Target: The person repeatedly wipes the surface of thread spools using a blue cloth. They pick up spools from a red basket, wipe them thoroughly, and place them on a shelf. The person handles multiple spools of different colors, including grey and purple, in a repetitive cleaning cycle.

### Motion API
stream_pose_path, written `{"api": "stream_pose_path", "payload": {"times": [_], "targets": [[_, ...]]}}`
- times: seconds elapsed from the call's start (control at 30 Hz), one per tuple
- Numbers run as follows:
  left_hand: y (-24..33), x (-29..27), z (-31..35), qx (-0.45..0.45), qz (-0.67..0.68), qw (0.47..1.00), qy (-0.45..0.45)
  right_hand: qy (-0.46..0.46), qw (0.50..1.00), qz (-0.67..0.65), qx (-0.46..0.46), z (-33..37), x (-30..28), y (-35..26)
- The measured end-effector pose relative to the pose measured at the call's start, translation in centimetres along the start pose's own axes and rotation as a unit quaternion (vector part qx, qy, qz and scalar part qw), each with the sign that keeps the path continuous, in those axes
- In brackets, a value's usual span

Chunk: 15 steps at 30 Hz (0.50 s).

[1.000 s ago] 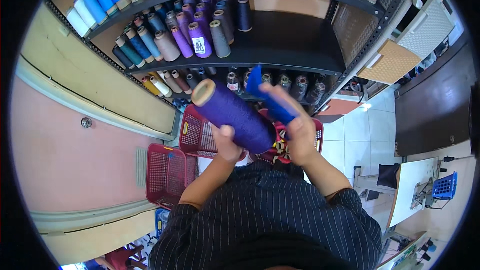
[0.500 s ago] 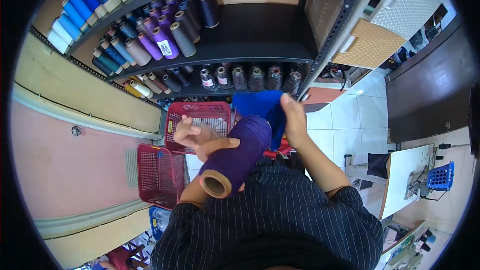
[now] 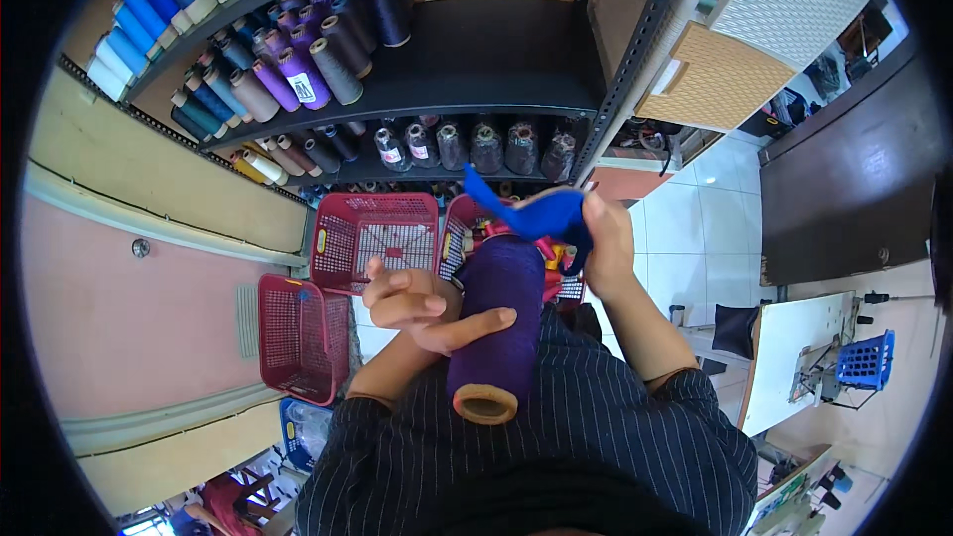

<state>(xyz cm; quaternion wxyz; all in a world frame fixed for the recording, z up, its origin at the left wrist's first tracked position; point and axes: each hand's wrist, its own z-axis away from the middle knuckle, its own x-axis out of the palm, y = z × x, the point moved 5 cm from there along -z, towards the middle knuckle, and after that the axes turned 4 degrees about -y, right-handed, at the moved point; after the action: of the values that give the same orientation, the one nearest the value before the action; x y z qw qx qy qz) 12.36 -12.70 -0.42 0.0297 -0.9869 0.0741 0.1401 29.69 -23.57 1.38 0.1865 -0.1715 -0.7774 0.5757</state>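
Observation:
A large dark purple thread cone (image 3: 496, 288) tilts in front of my chest, its hollow brown core end toward me. My left hand (image 3: 417, 313) holds it from the left side, with the thumb laid across the thread and some fingers lifted away from it. In my right hand (image 3: 609, 248) a piece of blue cloth (image 3: 546, 215) is pinched at its edge. The cloth is folded over and hangs just past the far end of the cone, with one corner pointing up and left. Part of the cone's far end lies behind the cloth.
A black metal shelf (image 3: 496, 60) ahead carries several thread cones in blue, purple and grey. Red plastic baskets (image 3: 328, 238) stand below it, and one behind the cone holds colourful items. A sewing machine table (image 3: 794, 357) stands at right, near a dark door (image 3: 824, 189).
The purple cone has swung more upright and shifted right. The blue cloth has gone from hanging spread to folded over, as my right hand moved slightly right and down.

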Motion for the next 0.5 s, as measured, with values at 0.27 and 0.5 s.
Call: {"api": "stream_pose_path", "payload": {"times": [0.27, 0.5], "targets": [[1.6, 0.3, -1.0, -0.070, 0.074, 0.995, 0.007, -0.144, 0.986, 0.011, 0.088, -0.3, 1.1, 6.3], [-1.1, 5.7, -1.4, -0.167, 0.396, 0.884, 0.183, 0.121, 0.948, -0.235, 0.178, -0.7, -1.3, 8.8]]}}
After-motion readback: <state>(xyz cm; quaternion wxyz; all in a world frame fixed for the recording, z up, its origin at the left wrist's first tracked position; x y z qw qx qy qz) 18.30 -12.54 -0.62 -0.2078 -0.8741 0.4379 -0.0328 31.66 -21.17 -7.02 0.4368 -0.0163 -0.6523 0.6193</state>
